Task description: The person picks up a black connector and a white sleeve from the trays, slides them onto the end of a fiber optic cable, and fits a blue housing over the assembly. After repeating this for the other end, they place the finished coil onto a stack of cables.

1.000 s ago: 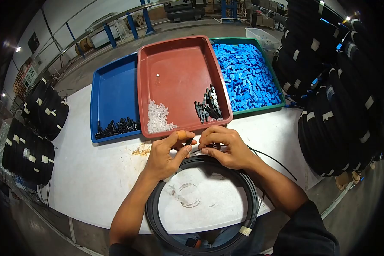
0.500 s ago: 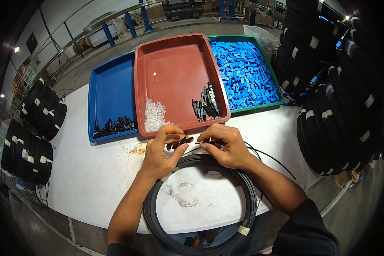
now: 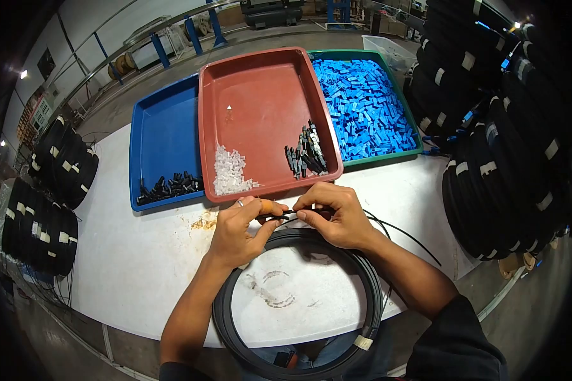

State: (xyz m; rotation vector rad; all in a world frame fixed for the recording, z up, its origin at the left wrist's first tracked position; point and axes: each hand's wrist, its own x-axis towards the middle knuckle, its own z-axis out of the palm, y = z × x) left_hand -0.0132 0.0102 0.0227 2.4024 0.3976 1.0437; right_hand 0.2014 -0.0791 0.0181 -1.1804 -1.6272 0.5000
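My left hand is closed, thumb and fingers pinching a small black part, most of it hidden by the fingers. Facing it, my right hand pinches a thin black cable close to its end. The cable's tip meets the small part between the two hands; whether it is inside cannot be seen. Below both hands lies a coil of black cable with a pale label, overhanging the table's near edge. A loose length of cable runs out to the right.
A red tray holds clear plastic pieces and dark connectors. It overlaps a blue tray with black parts and a green tray of blue clips. Cable coils are stacked left and right.
The gap between my hands has narrowed: the small black part in my left hand and the cable end in my right now meet. My left fingers have curled further over the part.
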